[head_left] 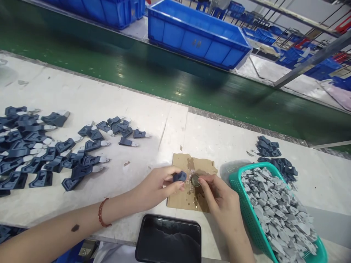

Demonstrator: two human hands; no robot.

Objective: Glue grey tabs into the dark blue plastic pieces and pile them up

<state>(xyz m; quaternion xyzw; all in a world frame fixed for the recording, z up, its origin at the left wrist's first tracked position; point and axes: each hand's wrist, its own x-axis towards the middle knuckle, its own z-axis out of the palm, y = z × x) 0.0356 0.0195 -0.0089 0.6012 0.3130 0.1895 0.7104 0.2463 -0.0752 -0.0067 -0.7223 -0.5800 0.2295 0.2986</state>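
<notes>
My left hand [159, 186] grips a dark blue plastic part [179, 177] between thumb and fingers, above a piece of brown cardboard [178, 199]. The cardboard is stained with wet patches. On it sits a small round dish [195, 180] with a wet-looking, glinting surface. My right hand [221, 197] is pinched closed at the dish's right edge; whatever is between its fingertips is hidden. To the right stands a green basket [248, 204] heaped with small grey plastic pieces [274, 208].
Many dark blue parts with grey tips [65, 160] lie scattered at left. Dark blue parts [268, 147] are piled behind the basket. A black phone [168, 239] lies near the front edge. Blue crates [192, 36] stand beyond the green strip [131, 73].
</notes>
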